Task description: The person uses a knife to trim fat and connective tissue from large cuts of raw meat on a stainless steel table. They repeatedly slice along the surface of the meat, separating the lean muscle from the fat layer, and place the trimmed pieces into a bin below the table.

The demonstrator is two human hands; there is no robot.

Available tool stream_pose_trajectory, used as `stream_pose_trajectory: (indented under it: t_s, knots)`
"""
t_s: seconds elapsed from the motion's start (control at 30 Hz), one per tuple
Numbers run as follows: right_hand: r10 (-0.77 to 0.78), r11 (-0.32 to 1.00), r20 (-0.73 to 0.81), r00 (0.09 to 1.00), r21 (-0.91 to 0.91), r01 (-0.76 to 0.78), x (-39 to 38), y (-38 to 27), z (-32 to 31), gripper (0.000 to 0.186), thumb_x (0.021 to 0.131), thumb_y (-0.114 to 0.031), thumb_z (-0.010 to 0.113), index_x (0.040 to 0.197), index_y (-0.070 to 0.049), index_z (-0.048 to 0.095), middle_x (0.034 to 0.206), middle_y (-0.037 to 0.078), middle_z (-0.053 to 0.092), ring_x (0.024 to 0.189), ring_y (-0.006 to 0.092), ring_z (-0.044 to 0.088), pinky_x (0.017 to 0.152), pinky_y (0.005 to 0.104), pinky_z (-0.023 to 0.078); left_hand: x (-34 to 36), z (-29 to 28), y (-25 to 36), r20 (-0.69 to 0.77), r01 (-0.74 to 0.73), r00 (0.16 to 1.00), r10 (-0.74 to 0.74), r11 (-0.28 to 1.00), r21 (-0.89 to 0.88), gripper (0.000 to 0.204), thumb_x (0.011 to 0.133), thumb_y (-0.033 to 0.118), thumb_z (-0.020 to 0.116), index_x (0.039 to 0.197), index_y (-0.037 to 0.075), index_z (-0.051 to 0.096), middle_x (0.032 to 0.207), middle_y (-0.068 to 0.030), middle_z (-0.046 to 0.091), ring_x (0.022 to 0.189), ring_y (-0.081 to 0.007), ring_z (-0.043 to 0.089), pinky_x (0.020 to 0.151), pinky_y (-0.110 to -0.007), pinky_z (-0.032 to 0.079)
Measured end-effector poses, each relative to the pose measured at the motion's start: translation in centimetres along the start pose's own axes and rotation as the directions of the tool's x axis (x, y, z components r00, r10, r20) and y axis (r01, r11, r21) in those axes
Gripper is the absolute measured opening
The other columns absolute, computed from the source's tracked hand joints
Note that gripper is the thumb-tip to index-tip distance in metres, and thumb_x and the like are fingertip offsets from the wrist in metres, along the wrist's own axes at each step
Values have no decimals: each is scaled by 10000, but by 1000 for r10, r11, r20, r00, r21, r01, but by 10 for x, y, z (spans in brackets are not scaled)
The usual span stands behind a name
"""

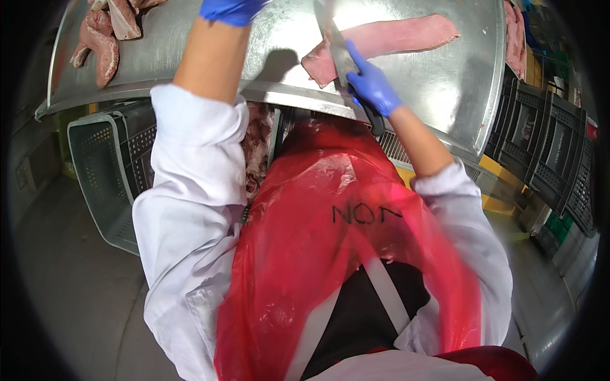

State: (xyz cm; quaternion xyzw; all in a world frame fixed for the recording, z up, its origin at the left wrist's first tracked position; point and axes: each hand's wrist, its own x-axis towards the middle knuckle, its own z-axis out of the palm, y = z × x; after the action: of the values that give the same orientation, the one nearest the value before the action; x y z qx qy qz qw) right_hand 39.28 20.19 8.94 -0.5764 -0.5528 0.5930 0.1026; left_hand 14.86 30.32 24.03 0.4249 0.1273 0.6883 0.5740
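Observation:
A long, flat strip of pink meat lies across the steel table top. My right hand, in a blue glove, is closed round the black handle of a knife, its index finger stretched along the blade. The blade passes over the strip's left part; whether it touches the meat I cannot tell. At the top edge, left of the knife, my left hand also wears a blue glove. Its fingers lie beyond the picture, so their pose is hidden.
Several raw meat pieces rest on the far left of the steel table. Below it stand a grey crate and a container of meat scraps. Black crates stand at the right, near more meat.

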Motion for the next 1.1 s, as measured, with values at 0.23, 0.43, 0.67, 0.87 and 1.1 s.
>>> stream_pose_trajectory:
  t_s: [0.23, 0.43, 0.67, 0.87, 1.1]
  knots:
    - [-137, 963, 139, 981, -211, 165, -68, 28, 12, 707, 994, -178, 459, 1635, -168, 161, 716, 185, 646, 553, 248, 633, 603, 392, 550, -113, -40, 100, -97, -71, 991, 94, 973, 220, 304, 958, 184, 569, 1246, 85, 568, 1096, -108, 585, 1021, -236, 555, 949, -411, 425]
    - [-104, 966, 146, 984, -222, 135, -13, -2, 34, 714, 1015, -184, 461, 1643, -235, 126, 680, 151, 615, 534, 227, 591, 593, 378, 539, -233, -36, 171, -287, -187, 908, 305, 909, 372, 184, 958, 221, 464, 983, 49, 401, 872, -32, 317, 760, -156, 345, 664, -316, 293]
    - [-70, 952, 332, 941, -259, 163, -90, -2, -64, 684, 989, -205, 512, 1622, -256, 257, 805, 127, 682, 625, 223, 655, 666, 373, 567, -403, -67, 286, -751, 299, 594, 288, 787, 539, 62, 1029, 127, 574, 1073, 88, 595, 904, -10, 532, 652, -133, 471, 604, -296, 409]
    - [-144, 971, -279, 949, -225, 81, 16, 22, -141, 699, 993, -199, 553, 1620, -301, 262, 723, 71, 622, 522, 127, 567, 536, 308, 532, -325, -82, 148, -849, 531, 472, -239, -692, 490, 736, 900, 395, 710, 1500, 70, 433, 1349, -250, 614, 1128, -420, 659, 955, -478, 515]
    - [-268, 762, -244, 932, -646, 50, 24, 71, -96, 799, 961, -158, 498, 1628, -242, 65, 900, 337, 674, 818, 526, 649, 787, 583, 502, -143, -23, -189, 9, -212, 852, -524, -328, 920, 638, 887, 399, 669, 1397, 48, 517, 1474, -216, 460, 1355, -401, 439, 1058, -525, 422]
